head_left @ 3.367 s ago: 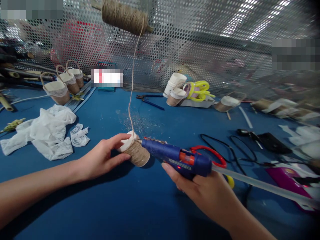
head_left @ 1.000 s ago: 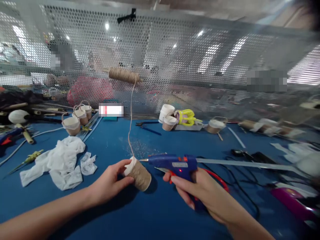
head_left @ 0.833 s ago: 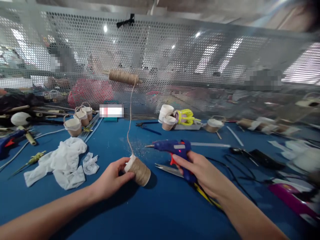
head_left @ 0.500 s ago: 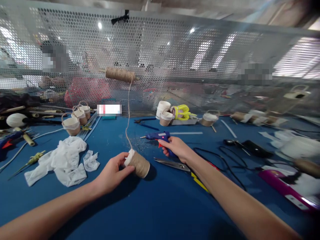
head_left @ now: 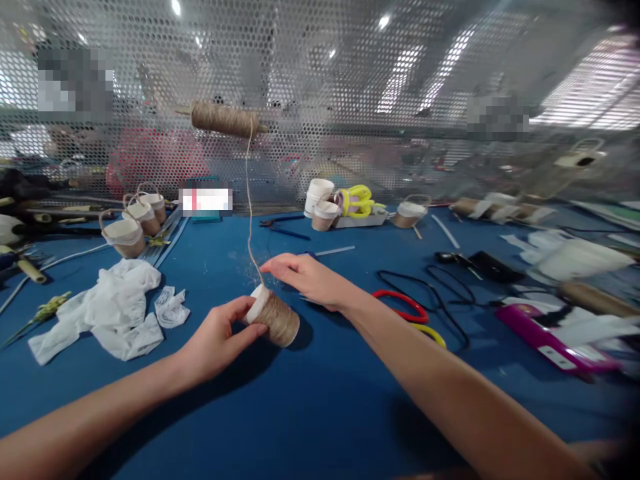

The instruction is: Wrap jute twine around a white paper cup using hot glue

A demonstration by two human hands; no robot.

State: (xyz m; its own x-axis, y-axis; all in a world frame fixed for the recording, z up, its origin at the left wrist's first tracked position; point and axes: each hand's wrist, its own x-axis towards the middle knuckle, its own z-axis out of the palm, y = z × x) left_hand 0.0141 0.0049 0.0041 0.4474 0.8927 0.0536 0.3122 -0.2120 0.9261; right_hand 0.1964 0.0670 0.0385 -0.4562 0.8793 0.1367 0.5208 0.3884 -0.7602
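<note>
My left hand (head_left: 213, 333) grips a paper cup (head_left: 279, 321) wrapped in brown twine, lying tilted with its white rim to the left. From the cup's rim a strand of twine (head_left: 249, 200) runs up to a twine spool (head_left: 225, 119) on a stick at the mesh. My right hand (head_left: 310, 279) reaches in just above the cup, fingers stretched out with their tips beside the strand; no object shows in it. Behind that hand the glue gun lies mostly hidden, its clear glue stick (head_left: 336, 251) sticking out. Scissors with red and yellow handles (head_left: 403, 307) lie partly under my right forearm.
White lace fabric (head_left: 107, 307) is at left, with several handled small cups (head_left: 125, 237) behind it. Pliers (head_left: 287, 230), stacked cups (head_left: 319, 195) and a yellow-looped bundle (head_left: 356, 200) stand at the back. A black cord (head_left: 425, 287) and purple device (head_left: 545, 333) lie right.
My right hand has moved the glue gun away from the cup, set it down farther back, let go, and come to the twine strand. My left hand keeps hold of the cup. The view has shifted.
</note>
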